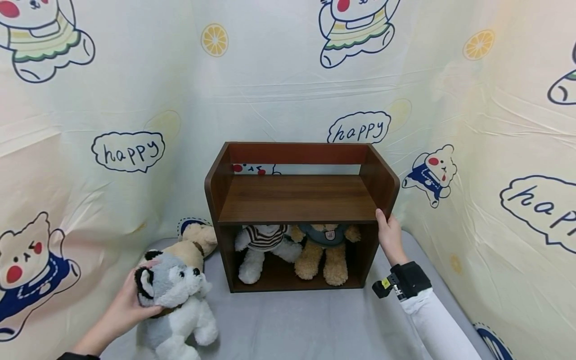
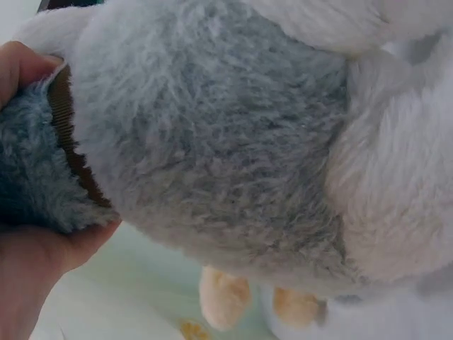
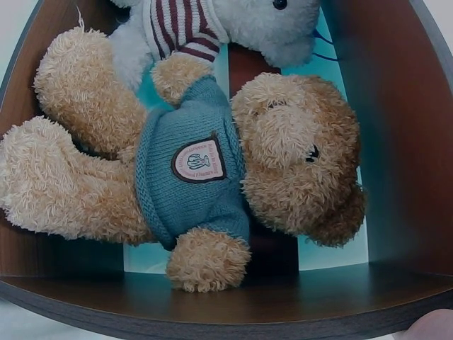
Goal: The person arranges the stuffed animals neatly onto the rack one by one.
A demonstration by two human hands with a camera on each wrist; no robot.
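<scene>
My left hand (image 1: 130, 305) grips a grey and white plush husky (image 1: 180, 285) around the back of its head and neck, at the brown collar (image 2: 67, 134). The husky sits upright left of a small brown wooden shelf (image 1: 297, 200). My right hand (image 1: 390, 237) holds the front edge of the shelf's right side panel, thumb toward the front. Inside the lower compartment sit a brown teddy bear (image 3: 191, 163) in a teal sweater and a light grey plush toy (image 1: 265, 245) in a striped shirt. The shelf board hides their heads in the head view.
A beige plush toy (image 1: 198, 242) stands behind the husky, against the shelf's left side. The shelf's upper board (image 1: 297, 197) has raised side panels and a back rail. A grey cloth (image 1: 288, 325) covers the surface, and a printed curtain (image 1: 270, 90) surrounds it.
</scene>
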